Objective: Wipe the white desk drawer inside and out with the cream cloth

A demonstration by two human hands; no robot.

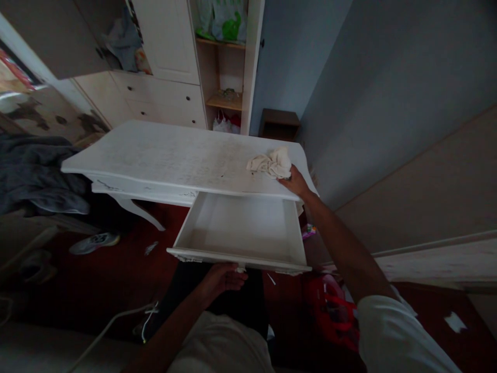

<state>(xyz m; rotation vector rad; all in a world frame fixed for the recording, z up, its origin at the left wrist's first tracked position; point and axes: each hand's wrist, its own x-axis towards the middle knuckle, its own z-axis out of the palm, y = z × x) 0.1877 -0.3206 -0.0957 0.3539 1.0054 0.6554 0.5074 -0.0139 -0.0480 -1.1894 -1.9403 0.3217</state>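
A white desk (166,150) with grey smudges on its top stands in front of me. Its drawer (240,223) is pulled out towards my body, and nothing shows inside it. My left hand (225,280) is at the drawer front, thumb and fingers closed around the small knob (241,269). On the right part of the desktop, my right hand (294,181) grips a crumpled cream cloth (274,163) by its near edge. The cloth lies bunched on the surface, with a few dark specks near it.
Behind the desk is a cream wardrobe (166,41) with open shelves holding bags. Dark clothes (39,166) are heaped at the left. A shoe (95,242) and a red bag (336,311) lie on the floor. The grey wall (388,103) is close on the right.
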